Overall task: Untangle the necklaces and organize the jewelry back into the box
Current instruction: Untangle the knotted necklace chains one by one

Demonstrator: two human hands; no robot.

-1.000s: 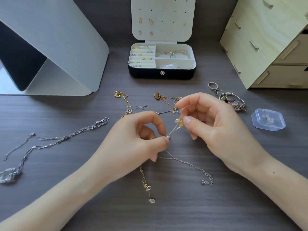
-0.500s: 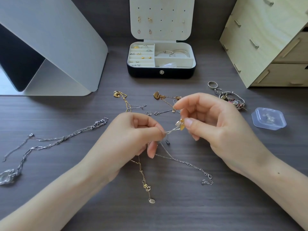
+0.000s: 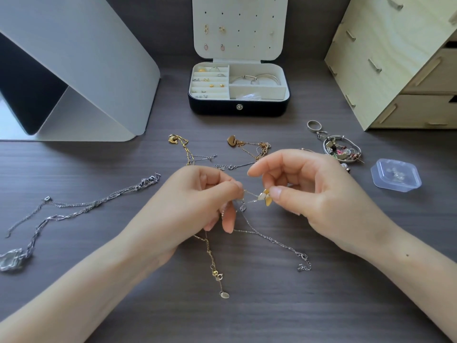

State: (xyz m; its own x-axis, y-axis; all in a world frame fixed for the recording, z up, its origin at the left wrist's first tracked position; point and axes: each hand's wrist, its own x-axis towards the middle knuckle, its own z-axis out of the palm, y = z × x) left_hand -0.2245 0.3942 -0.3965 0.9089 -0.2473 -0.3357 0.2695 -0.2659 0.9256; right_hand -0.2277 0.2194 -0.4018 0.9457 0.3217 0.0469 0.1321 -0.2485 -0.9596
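I judge the silver chain (image 3: 272, 240) light, limp and snag-prone, so my left hand (image 3: 197, 201) pinches it close by the gold pendant (image 3: 265, 196) my right hand (image 3: 311, 194) pinches.

A dark grey-brown bench (image 3: 346, 305) with fine horizontal wood grain fills nearly the whole view. Behind it rises a dark grey wall (image 3: 170, 26) of much the same tone. At the far left stands a large pale grey folded panel (image 3: 81, 58) with rounded corners, leaning like a tent on the bench; a black surface (image 3: 22, 90) shows in its opening. At the far right sits a light plywood drawer unit (image 3: 385, 58), set at an angle, with small tabs along its side and slotted handles on its drawer fronts. The light is soft and even, casting only faint shadows.
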